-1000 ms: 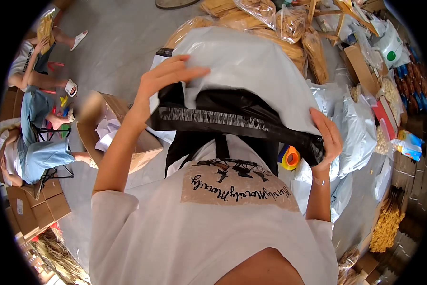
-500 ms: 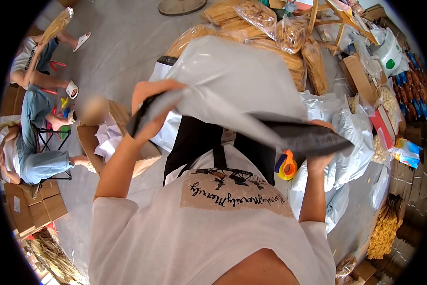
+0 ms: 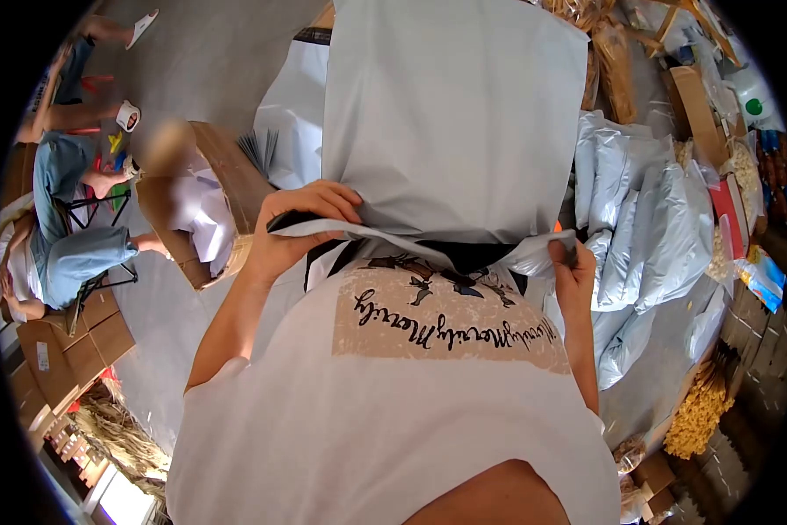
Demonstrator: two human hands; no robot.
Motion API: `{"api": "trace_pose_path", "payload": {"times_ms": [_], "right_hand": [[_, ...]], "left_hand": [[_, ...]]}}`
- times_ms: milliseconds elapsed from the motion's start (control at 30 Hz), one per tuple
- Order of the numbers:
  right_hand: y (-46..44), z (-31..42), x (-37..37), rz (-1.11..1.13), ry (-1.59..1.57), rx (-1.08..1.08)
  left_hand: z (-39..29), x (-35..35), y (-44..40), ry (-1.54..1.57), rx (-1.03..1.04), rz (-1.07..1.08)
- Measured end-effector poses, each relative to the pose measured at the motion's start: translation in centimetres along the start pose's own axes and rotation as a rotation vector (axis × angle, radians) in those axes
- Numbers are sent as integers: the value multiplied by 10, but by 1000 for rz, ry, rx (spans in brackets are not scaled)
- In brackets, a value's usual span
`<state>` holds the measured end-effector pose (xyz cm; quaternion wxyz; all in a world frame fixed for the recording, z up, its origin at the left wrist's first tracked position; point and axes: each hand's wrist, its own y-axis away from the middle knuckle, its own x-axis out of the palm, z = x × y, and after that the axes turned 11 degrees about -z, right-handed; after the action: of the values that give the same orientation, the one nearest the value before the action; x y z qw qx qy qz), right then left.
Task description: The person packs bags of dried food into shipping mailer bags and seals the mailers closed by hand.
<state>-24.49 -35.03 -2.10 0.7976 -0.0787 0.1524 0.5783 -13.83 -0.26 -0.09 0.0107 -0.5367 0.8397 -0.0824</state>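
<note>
A large grey plastic mailing bag (image 3: 450, 114) with a black inside spreads out in front of my body, its mouth towards my chest. My left hand (image 3: 301, 219) grips the left end of the mouth edge, fingers over the fold. At the right end, my right hand (image 3: 573, 267) pinches the corner of the same edge. The mouth is parted a little between my hands, and its black lining shows. Beneath the bag, on the left, lies another pale plastic bag (image 3: 293, 118) with a dark edge. What else lies under the grey bag is hidden.
A cardboard box (image 3: 174, 249) with white paper inside stands at my left. Two people (image 3: 87, 262) sit beyond it. Several filled silvery bags (image 3: 651, 241) lie at my right, near a wooden frame (image 3: 713, 31) and packets of dried goods (image 3: 616, 70).
The grey bag, blurred and bunched before, now hangs flat and spread out away from me. My right hand has turned its edge inward, and both hands still hold the mouth.
</note>
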Motion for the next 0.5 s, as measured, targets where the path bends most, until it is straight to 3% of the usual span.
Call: {"api": "trace_pose_path", "payload": {"times_ms": [67,133,200,333,400,433,467,500], "right_hand": [[8,-8,2,-216,-27,-106],[10,-11,7,-287,-8,-93],[9,-7,14,-449,-56,-71],[7,-1,14,-480,-142,13],[9,-4,7,-490,-73,-32],[9,-4,6,-504,-102,-72],[8,0,6,-501,-101,-71],[8,6,5,-527,8,-201]], "left_hand": [[0,0,17,-71,-272,-385],[-10,7,14,-121,-259,-441],[-18,4,14,-464,-158,-335],[-29,-1,0,-341,-6,-177],[-33,-4,-11,-240,292,54],[-37,-2,-12,-243,293,52],[-41,2,-10,-261,189,70],[-44,4,-7,-277,82,88]]}}
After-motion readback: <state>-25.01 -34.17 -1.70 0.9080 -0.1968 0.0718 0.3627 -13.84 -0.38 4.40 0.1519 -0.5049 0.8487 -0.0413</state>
